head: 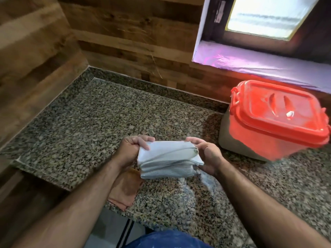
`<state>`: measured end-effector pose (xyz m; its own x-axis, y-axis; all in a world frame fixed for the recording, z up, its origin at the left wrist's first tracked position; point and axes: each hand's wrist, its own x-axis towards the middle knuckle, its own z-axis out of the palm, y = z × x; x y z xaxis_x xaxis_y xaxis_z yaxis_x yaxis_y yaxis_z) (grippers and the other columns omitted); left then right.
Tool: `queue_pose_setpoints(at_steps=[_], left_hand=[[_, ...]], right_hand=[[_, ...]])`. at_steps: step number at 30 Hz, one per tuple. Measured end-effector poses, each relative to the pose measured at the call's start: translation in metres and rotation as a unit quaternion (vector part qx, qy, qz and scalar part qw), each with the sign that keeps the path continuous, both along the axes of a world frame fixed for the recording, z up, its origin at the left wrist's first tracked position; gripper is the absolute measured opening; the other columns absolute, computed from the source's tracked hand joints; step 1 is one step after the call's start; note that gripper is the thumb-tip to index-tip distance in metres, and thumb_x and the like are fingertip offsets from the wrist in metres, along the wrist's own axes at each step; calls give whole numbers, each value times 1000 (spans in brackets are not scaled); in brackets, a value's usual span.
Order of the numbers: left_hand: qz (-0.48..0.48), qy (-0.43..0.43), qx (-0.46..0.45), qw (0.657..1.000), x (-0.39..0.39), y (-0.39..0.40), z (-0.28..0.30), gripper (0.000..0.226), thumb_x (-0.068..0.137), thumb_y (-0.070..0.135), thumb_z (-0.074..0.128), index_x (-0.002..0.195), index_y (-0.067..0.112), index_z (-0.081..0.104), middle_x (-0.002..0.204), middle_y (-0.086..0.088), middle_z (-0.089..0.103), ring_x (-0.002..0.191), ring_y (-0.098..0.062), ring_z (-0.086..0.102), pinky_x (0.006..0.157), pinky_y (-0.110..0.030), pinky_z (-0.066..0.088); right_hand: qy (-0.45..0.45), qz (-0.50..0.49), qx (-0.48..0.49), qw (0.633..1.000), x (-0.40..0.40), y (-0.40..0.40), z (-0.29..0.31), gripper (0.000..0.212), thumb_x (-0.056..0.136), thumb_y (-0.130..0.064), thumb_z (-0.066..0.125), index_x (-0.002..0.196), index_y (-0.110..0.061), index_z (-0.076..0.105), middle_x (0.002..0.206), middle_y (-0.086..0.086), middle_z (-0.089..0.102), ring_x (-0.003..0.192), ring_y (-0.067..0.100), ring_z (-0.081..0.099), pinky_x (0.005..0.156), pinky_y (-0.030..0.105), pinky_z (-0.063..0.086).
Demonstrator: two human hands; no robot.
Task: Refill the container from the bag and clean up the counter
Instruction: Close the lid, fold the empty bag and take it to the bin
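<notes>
a folded white bag (170, 158) is held between both hands above the granite tabletop (89, 122). its left end is gripped by the left hand (131, 149), its right end by the right hand (206, 154). beyond the right hand, the red-lidded container (272, 120) is seen closed. under the left wrist, an orange cloth (123, 188) is seen.

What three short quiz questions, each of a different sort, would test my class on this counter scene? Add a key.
1. True or false: the red lid is off the container.
2. Which hands grip the folded white bag? A) left only B) right only C) both
3. Fill in: the orange cloth lies at the counter's ____ edge.

Key: 1 false; 2 C, left hand and right hand; 3 near.
</notes>
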<state>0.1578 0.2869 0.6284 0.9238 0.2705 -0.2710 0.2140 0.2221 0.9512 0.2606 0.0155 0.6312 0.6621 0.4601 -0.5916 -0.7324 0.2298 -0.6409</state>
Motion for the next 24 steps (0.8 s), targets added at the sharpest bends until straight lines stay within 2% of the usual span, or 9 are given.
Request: queue_pose_setpoints(at_steps=[2, 4, 6, 9, 12, 14, 16, 19, 24], left_hand=[[33, -32, 51, 998, -11, -8, 4, 69, 72, -42, 41, 45, 15, 70, 98, -14, 80, 103, -24, 77, 100, -51, 60], [65, -45, 87, 993, -25, -18, 13, 69, 71, -40, 40, 45, 16, 71, 101, -16, 79, 105, -22, 75, 100, -49, 61], [104, -37, 81, 991, -40, -26, 21, 63, 77, -35, 47, 54, 16, 76, 107, -14, 81, 111, -27, 76, 98, -49, 62], [206, -19, -64, 976, -73, -34, 29, 29, 90, -17, 59, 101, 3, 78, 119, -16, 79, 112, -36, 73, 90, -42, 64], [312, -69, -237, 917, -127, -47, 28, 34, 86, 15, 67, 118, 9, 72, 129, -21, 70, 112, -38, 68, 92, -44, 54], [358, -63, -237, 901, -168, -63, 25, 36, 96, 46, 66, 112, 17, 80, 123, -16, 76, 103, -34, 73, 89, -44, 53], [370, -52, -213, 903, -210, -81, 19, 58, 92, 65, 70, 125, 19, 79, 128, -20, 76, 111, -34, 72, 99, -54, 53], [415, 0, -123, 901, -264, -114, 19, 72, 78, 55, 91, 135, 16, 70, 131, -12, 78, 119, -32, 71, 100, -49, 53], [578, 64, -54, 812, -346, -131, 27, 54, 73, 44, 88, 117, 14, 77, 110, -4, 84, 110, -35, 77, 88, -41, 56]], right_hand=[[-1, 68, -27, 997, -5, 3, 7, 42, 97, -23, 47, 119, 3, 71, 101, 25, 73, 73, 35, 75, 59, 34, 62], [-32, 172, -66, 982, -10, 8, 14, 36, 102, -27, 57, 114, 3, 71, 90, 21, 75, 64, 30, 74, 49, 31, 58], [-74, 230, -86, 967, -16, 11, 16, 40, 97, -12, 71, 128, 10, 62, 102, 26, 78, 74, 32, 78, 57, 37, 62], [-69, 271, -58, 958, -24, 21, 18, 37, 97, -3, 72, 131, 8, 62, 118, 32, 75, 89, 40, 79, 70, 46, 65], [-56, 286, -10, 957, -45, 45, 17, 37, 99, -1, 68, 135, 6, 65, 127, 32, 72, 105, 45, 77, 83, 54, 65], [-51, 270, 4, 961, -70, 67, 9, 44, 96, 0, 72, 140, 1, 63, 130, 29, 72, 114, 49, 73, 95, 65, 60], [-40, 244, 8, 969, -107, 88, 7, 52, 91, 0, 79, 140, -3, 61, 127, 25, 75, 113, 49, 74, 95, 73, 56], [-42, 259, 17, 965, -175, 110, 13, 46, 90, 4, 80, 132, -5, 63, 118, 20, 79, 107, 46, 77, 90, 71, 59], [-32, 323, 22, 946, -275, 128, 14, 44, 92, 7, 77, 132, -1, 61, 117, 22, 79, 99, 40, 79, 75, 55, 67]])
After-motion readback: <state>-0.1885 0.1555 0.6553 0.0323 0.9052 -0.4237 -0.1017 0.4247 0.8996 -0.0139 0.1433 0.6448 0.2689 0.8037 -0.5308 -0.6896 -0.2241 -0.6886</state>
